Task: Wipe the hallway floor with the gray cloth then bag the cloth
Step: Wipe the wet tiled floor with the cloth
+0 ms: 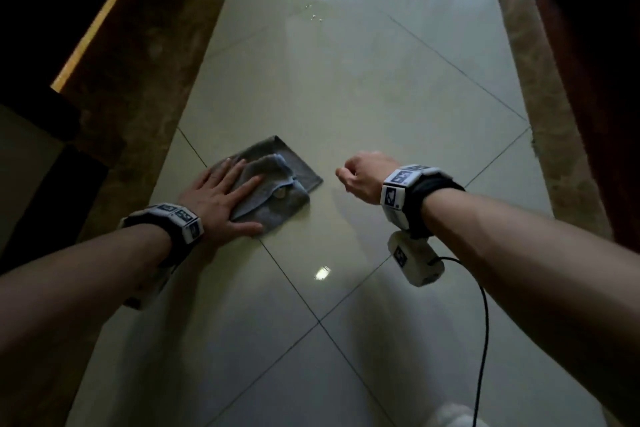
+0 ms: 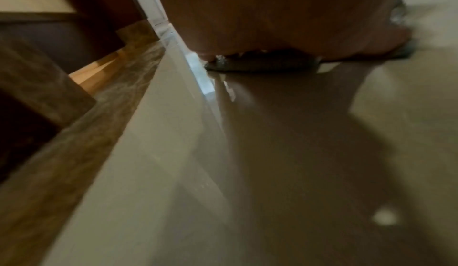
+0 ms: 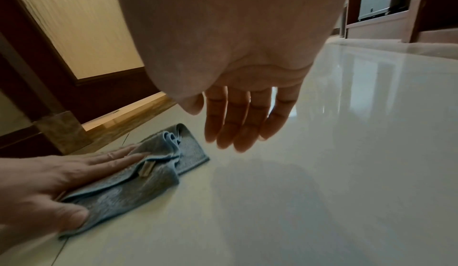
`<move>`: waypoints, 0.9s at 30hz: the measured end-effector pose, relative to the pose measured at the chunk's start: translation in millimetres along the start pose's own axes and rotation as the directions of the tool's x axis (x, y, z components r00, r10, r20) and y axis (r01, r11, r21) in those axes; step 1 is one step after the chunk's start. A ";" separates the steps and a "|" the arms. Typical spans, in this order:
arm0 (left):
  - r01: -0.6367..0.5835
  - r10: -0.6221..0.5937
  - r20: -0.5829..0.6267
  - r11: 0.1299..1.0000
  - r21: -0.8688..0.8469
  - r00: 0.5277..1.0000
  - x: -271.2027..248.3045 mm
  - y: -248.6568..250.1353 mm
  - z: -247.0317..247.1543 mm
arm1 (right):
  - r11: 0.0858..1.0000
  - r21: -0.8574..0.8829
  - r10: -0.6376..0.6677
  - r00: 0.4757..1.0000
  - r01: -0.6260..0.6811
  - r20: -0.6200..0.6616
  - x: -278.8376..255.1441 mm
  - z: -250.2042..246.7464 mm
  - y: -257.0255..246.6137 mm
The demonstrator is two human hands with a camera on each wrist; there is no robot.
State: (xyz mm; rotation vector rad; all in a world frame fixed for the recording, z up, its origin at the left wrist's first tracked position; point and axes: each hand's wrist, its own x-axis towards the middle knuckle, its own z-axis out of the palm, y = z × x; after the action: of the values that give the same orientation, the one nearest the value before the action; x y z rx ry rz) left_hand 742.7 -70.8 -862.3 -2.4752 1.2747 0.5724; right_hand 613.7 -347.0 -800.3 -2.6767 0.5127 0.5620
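The gray cloth (image 1: 291, 163) lies crumpled and partly folded on the glossy pale tile floor (image 1: 346, 97), near the left wall. My left hand (image 1: 221, 194) lies flat on its near left part, fingers straight and spread, pressing it down. The right wrist view shows the same left hand (image 3: 49, 182) on the cloth (image 3: 138, 188), thumb at the near edge. In the left wrist view only the palm (image 2: 272, 15) and a strip of cloth (image 2: 260, 64) under it show. My right hand (image 1: 360, 173) hovers above the floor to the right of the cloth, empty, its fingers (image 3: 238, 125) hanging relaxed.
A brown marble border (image 1: 131, 80) and a dark wooden door frame (image 3: 49, 86) run along the left; another border (image 1: 540, 114) and dark wood stand on the right. Small wet spots (image 1: 315, 15) glint farther down the hallway. A black cable (image 1: 485, 322) hangs from my right wrist.
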 end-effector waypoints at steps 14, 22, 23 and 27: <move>0.504 -0.422 0.277 0.748 -0.430 0.863 81.7 97.6 -72.1 | 0.980 -0.104 -0.158 0.981 0.170 0.113 74.4 -24.6 5.8; 0.431 -0.347 0.334 0.875 -0.222 0.876 22.6 26.7 -152.6 | 0.956 -0.159 -0.221 0.960 0.248 0.173 73.3 -65.8 -38.4; 0.451 -0.377 0.345 0.877 -0.167 0.860 13.9 20.9 -165.7 | 0.944 -0.171 -0.249 0.951 0.280 0.185 73.4 -70.2 -46.7; 0.421 -0.411 0.325 0.906 0.040 0.852 -15.4 2.1 -199.2 | 0.900 -0.189 -0.367 0.917 0.393 0.156 79.3 -87.0 -71.6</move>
State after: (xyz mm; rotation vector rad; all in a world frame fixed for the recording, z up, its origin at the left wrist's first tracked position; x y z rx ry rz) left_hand 774.9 -147.5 -680.6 -2.4397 0.5805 0.8425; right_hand 738.2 -341.8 -741.6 -2.8167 -0.1184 0.6823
